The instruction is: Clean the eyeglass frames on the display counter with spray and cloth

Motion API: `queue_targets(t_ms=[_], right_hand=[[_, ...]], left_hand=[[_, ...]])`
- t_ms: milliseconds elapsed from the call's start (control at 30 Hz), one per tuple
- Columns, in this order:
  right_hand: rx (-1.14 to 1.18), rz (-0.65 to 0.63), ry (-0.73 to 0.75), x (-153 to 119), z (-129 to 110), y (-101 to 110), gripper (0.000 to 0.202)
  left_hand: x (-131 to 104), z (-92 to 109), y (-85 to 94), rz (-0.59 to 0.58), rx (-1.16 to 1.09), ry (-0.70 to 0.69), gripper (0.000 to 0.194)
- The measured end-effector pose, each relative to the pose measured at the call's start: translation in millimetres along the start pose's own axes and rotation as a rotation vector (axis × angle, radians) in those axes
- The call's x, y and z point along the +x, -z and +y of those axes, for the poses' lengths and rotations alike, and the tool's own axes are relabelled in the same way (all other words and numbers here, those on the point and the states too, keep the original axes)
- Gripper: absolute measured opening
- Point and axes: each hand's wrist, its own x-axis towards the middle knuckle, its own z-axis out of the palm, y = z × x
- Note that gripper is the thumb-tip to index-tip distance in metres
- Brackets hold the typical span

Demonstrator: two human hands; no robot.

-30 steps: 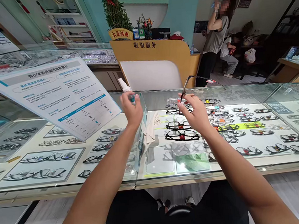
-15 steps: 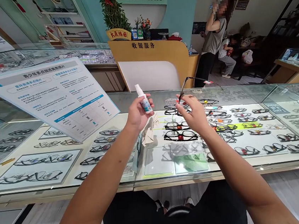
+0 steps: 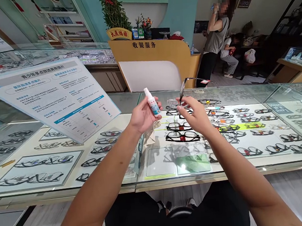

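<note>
A small white spray bottle (image 3: 153, 104) with a blue and red label leans in my left hand (image 3: 144, 117), its white nozzle pointing up and to the left. The fingers are curled round it. My right hand (image 3: 195, 113) pinches a pair of dark-framed glasses (image 3: 183, 88) by the rim; one temple with a small white and red tag stretches out to the right. Between the hands is a gap of about a hand's width. Below my left hand lies a beige cleaning cloth (image 3: 150, 136) on the counter, partly hidden by that hand.
Rows of glasses frames (image 3: 182, 137) lie in the glass display counter (image 3: 158, 182). A large printed sheet (image 3: 55, 101) stands tilted at the left. Behind is a wooden cashier desk (image 3: 152, 51) with a plant (image 3: 115, 14). A person (image 3: 214, 38) stands at the back right, another sits beside.
My left hand has moved slightly right with the spray bottle, nearer the glasses. The glasses have turned a little in my right hand, which stays in about the same place.
</note>
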Motion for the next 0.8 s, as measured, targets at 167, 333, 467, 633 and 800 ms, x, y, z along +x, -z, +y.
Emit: queue_targets(t_ms=[167, 333, 467, 633, 800], right_hand=[[0.243, -0.257, -0.038, 0, -12, 3, 0.028], [0.413, -0.398, -0.114, -2, -19, 0, 0.030], [0.484, -0.422, -0.132, -3, -20, -1, 0.037], [0.515, -0.449, -0.130, -3, -22, -2, 0.040], [0.584, -0.355, -0.173, -1, -18, -2, 0.038]], left_hand=[[-1, -5, -1.6, -0.009, 0.196, -0.066, 0.065], [2, -19, -0.4, 0.051, 0.476, -0.214, 0.065], [6, -29, 5.5, 0.045, 0.580, -0.228, 0.060], [5, -29, 6.2, 0.030, 0.612, -0.242, 0.053], [0, -24, 2.9, -0.028, 0.668, -0.283, 0.055]])
